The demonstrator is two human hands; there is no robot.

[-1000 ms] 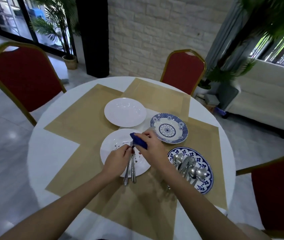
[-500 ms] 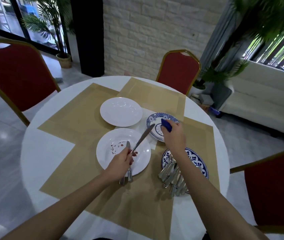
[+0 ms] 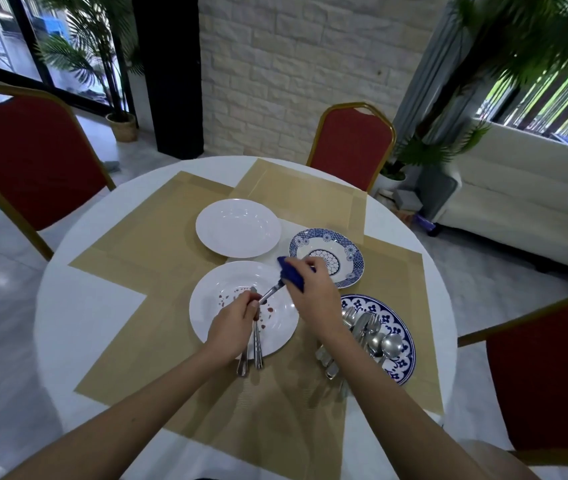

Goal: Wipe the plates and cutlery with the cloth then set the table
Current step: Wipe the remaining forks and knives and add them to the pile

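Above the stained white plate [image 3: 241, 306], the left hand [image 3: 232, 323] is gripping a knife [image 3: 270, 293] plus two more cutlery handles, while the right hand [image 3: 313, 296] is pinching the blue cloth [image 3: 291, 277] around its blade. Steel is probably sliding easily, so holding by the handle suits. Beyond that plate, the tabletop [image 3: 95, 313] is offering room leftward.

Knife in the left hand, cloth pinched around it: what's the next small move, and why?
Probably draw the blue cloth along the knife toward its tip. The right hand has the cloth wrapped on the blade, and the left hand grips the handle end over the stained white plate.
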